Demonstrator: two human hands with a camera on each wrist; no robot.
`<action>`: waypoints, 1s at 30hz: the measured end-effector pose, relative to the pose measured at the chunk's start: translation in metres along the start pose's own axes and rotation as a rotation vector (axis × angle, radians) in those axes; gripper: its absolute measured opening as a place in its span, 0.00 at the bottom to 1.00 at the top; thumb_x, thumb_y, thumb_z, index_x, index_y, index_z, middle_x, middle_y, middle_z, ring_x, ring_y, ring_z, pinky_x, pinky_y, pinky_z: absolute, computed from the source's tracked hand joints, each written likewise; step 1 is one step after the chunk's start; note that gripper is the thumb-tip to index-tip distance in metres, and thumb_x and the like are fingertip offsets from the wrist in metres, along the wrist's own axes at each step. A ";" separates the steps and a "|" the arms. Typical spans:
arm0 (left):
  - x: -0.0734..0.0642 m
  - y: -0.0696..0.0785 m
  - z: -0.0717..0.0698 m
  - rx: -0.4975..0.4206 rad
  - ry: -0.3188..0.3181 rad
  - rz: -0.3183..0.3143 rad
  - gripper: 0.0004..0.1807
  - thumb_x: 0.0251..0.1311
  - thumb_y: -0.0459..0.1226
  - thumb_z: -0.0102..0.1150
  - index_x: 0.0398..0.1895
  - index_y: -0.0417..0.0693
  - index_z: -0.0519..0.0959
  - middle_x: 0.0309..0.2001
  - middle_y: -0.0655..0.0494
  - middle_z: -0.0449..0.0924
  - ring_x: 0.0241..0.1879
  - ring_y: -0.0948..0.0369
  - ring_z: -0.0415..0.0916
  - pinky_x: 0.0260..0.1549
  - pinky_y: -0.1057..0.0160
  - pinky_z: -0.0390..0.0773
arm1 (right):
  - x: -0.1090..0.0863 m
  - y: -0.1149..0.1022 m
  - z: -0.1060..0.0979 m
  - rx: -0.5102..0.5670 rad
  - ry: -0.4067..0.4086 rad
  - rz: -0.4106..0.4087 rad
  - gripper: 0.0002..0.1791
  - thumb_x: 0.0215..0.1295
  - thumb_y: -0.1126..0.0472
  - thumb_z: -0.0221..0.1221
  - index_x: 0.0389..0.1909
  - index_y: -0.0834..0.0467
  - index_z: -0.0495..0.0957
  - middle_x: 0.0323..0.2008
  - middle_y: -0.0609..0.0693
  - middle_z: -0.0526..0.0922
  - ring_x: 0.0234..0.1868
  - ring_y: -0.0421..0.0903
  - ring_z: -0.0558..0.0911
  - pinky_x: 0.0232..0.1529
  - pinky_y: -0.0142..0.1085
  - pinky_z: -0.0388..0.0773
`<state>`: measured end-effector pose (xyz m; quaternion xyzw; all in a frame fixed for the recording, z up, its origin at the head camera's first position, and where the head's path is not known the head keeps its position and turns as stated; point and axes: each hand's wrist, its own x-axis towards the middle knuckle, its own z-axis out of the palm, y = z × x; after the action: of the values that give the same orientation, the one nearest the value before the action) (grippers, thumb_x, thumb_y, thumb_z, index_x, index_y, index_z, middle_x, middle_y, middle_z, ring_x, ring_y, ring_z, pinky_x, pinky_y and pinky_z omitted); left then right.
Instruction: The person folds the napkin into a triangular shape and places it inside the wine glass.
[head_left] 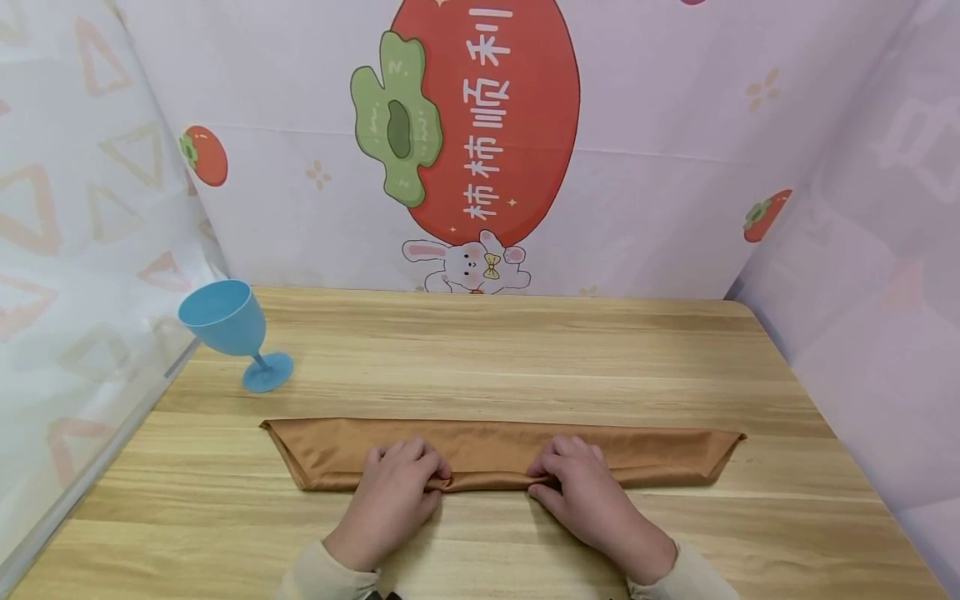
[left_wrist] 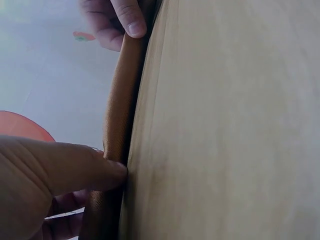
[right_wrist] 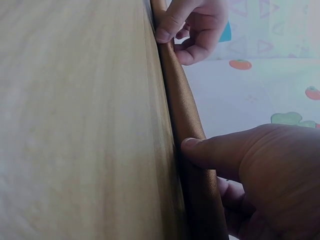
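A brown satin cloth napkin (head_left: 487, 446) lies as a long, low strip across the table, its near edge rolled or folded over and its two ends slanting to points. My left hand (head_left: 397, 496) pinches that near edge left of the middle, thumb in front and curled fingers over the top. Right of the middle, my right hand (head_left: 588, 496) pinches the same edge in the same way. Both wrist views show the thumbs pressed on the rounded fold of the napkin (left_wrist: 117, 100), close over the wood. The fingers behind the fold are partly hidden.
A blue plastic goblet (head_left: 232, 321) stands at the table's back left, beyond the napkin's left end. The wooden table (head_left: 525, 358) is enclosed by printed white sheets at the left, back (head_left: 660, 208) and right.
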<state>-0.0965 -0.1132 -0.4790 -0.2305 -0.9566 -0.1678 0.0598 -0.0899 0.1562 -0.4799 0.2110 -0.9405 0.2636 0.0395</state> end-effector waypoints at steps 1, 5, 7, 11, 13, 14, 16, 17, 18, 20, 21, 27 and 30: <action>0.000 0.000 0.000 0.004 0.003 0.003 0.14 0.48 0.35 0.75 0.30 0.64 0.79 0.33 0.72 0.72 0.38 0.65 0.71 0.43 0.51 0.65 | 0.000 0.000 0.000 0.001 0.000 0.001 0.08 0.54 0.61 0.74 0.31 0.47 0.84 0.32 0.33 0.72 0.39 0.36 0.71 0.46 0.42 0.63; 0.000 0.000 -0.001 0.002 0.017 0.016 0.14 0.51 0.35 0.75 0.31 0.64 0.80 0.33 0.73 0.75 0.37 0.66 0.71 0.43 0.51 0.66 | 0.000 0.000 0.000 -0.001 0.002 0.002 0.08 0.54 0.61 0.74 0.31 0.48 0.84 0.32 0.33 0.72 0.39 0.36 0.71 0.46 0.41 0.64; 0.000 -0.001 -0.002 -0.001 0.028 0.021 0.13 0.52 0.36 0.76 0.31 0.64 0.81 0.34 0.73 0.76 0.38 0.66 0.73 0.43 0.52 0.66 | 0.000 -0.001 -0.001 -0.004 0.006 0.003 0.08 0.54 0.60 0.74 0.31 0.48 0.85 0.31 0.33 0.72 0.38 0.36 0.70 0.45 0.41 0.64; -0.001 0.000 -0.003 -0.012 0.041 0.021 0.12 0.53 0.35 0.75 0.32 0.63 0.82 0.35 0.73 0.79 0.39 0.66 0.75 0.43 0.53 0.65 | 0.000 -0.002 -0.001 -0.011 0.010 0.006 0.08 0.54 0.60 0.74 0.32 0.48 0.85 0.31 0.33 0.73 0.38 0.35 0.70 0.44 0.40 0.64; 0.000 0.000 -0.004 -0.014 0.043 0.017 0.11 0.54 0.35 0.74 0.32 0.62 0.82 0.35 0.73 0.79 0.40 0.66 0.75 0.42 0.53 0.65 | 0.000 -0.002 -0.002 -0.015 0.010 0.008 0.07 0.54 0.60 0.74 0.32 0.48 0.85 0.31 0.33 0.73 0.38 0.35 0.71 0.44 0.40 0.64; 0.000 0.000 -0.004 -0.014 0.045 0.016 0.11 0.54 0.35 0.74 0.32 0.62 0.82 0.35 0.73 0.79 0.40 0.66 0.75 0.42 0.53 0.65 | 0.000 -0.002 -0.002 -0.017 0.009 0.010 0.07 0.55 0.59 0.74 0.32 0.48 0.85 0.31 0.33 0.73 0.38 0.35 0.71 0.44 0.39 0.64; 0.000 0.001 -0.005 -0.009 0.047 0.013 0.10 0.55 0.36 0.73 0.32 0.61 0.82 0.35 0.72 0.79 0.40 0.66 0.75 0.41 0.54 0.65 | 0.000 -0.002 -0.001 -0.021 0.007 0.014 0.07 0.55 0.59 0.74 0.32 0.48 0.85 0.31 0.33 0.72 0.37 0.35 0.71 0.43 0.39 0.63; 0.000 0.001 -0.005 -0.003 0.047 0.010 0.09 0.56 0.36 0.73 0.32 0.61 0.82 0.35 0.72 0.79 0.40 0.66 0.76 0.41 0.54 0.65 | 0.000 -0.002 -0.001 -0.024 0.006 0.016 0.07 0.55 0.59 0.74 0.32 0.49 0.85 0.31 0.33 0.72 0.37 0.35 0.71 0.43 0.39 0.63; 0.000 0.001 -0.005 0.002 0.047 0.008 0.09 0.56 0.36 0.73 0.32 0.61 0.83 0.35 0.72 0.79 0.40 0.66 0.76 0.41 0.54 0.65 | 0.000 -0.002 -0.001 -0.025 0.005 0.017 0.07 0.55 0.58 0.74 0.32 0.49 0.85 0.31 0.33 0.72 0.37 0.35 0.71 0.43 0.39 0.63; 0.000 0.000 -0.004 0.007 0.044 0.005 0.08 0.57 0.36 0.72 0.33 0.61 0.83 0.35 0.71 0.80 0.40 0.65 0.76 0.41 0.55 0.64 | 0.000 -0.002 -0.001 -0.028 0.002 0.020 0.07 0.56 0.58 0.73 0.33 0.49 0.85 0.31 0.33 0.72 0.37 0.35 0.71 0.43 0.39 0.63; 0.000 0.000 -0.004 0.009 0.042 0.001 0.07 0.57 0.37 0.72 0.33 0.60 0.83 0.35 0.71 0.80 0.40 0.65 0.76 0.41 0.55 0.64 | 0.000 -0.003 -0.001 -0.029 -0.001 0.021 0.06 0.56 0.58 0.73 0.33 0.49 0.85 0.31 0.33 0.72 0.37 0.35 0.71 0.43 0.39 0.63; 0.001 -0.002 -0.003 -0.017 0.018 -0.019 0.06 0.59 0.37 0.71 0.34 0.60 0.84 0.36 0.70 0.82 0.41 0.64 0.78 0.42 0.54 0.64 | 0.001 -0.003 -0.001 -0.031 -0.011 0.023 0.06 0.58 0.58 0.72 0.35 0.49 0.85 0.32 0.33 0.74 0.38 0.36 0.73 0.44 0.40 0.64; 0.001 -0.003 -0.003 -0.035 0.015 -0.019 0.06 0.60 0.37 0.70 0.34 0.60 0.84 0.36 0.69 0.83 0.42 0.64 0.78 0.41 0.55 0.64 | 0.001 -0.003 -0.002 -0.023 -0.013 0.030 0.09 0.58 0.58 0.72 0.38 0.48 0.83 0.36 0.34 0.78 0.42 0.38 0.76 0.45 0.41 0.64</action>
<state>-0.0991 -0.1165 -0.4773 -0.2213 -0.9552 -0.1867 0.0611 -0.0898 0.1545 -0.4769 0.1980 -0.9467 0.2521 0.0319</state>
